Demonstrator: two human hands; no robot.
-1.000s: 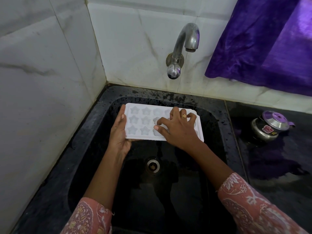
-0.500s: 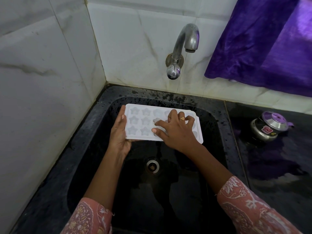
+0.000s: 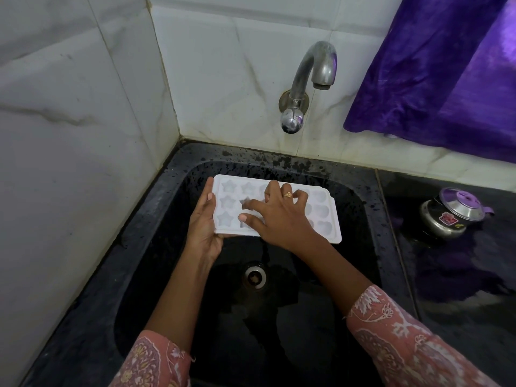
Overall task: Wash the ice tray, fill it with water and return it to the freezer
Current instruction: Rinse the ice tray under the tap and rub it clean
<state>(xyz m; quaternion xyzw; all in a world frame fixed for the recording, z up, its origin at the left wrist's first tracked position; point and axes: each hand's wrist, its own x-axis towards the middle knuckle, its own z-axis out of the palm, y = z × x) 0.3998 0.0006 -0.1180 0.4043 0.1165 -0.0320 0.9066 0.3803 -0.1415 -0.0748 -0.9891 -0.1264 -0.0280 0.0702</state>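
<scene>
Left hand [image 3: 205, 227] fingers grip ice tray [image 3: 325, 216]; right hand [image 3: 279, 216] fingers spread, rubbing it

Pink sleeves [image 3: 396, 339] with pale, seemingly floral print, gold ring [image 3: 288, 194] on right hand [image 3: 282, 219]

The ice tray [image 3: 321, 216] is white, moulded with star shapes on one side and heart shapes on the other. The sink [image 3: 173, 216] below it is glossy black, its rim speckled, with a silver drain [image 3: 254, 275] at 6 o'clock from the tray. At 12 o'clock a dull silver tap [image 3: 307, 79] stands against white marble-veined tiles [image 3: 83, 107]. A deep purple curtain [image 3: 435, 71] hangs at 2 o'clock. At 3 o'clock a steel pot [image 3: 452, 216] carries a purple knob. The sleeves [image 3: 396, 339] are pink with a pale floral print, and a gold ring [image 3: 288, 194] shows on one finger.
</scene>
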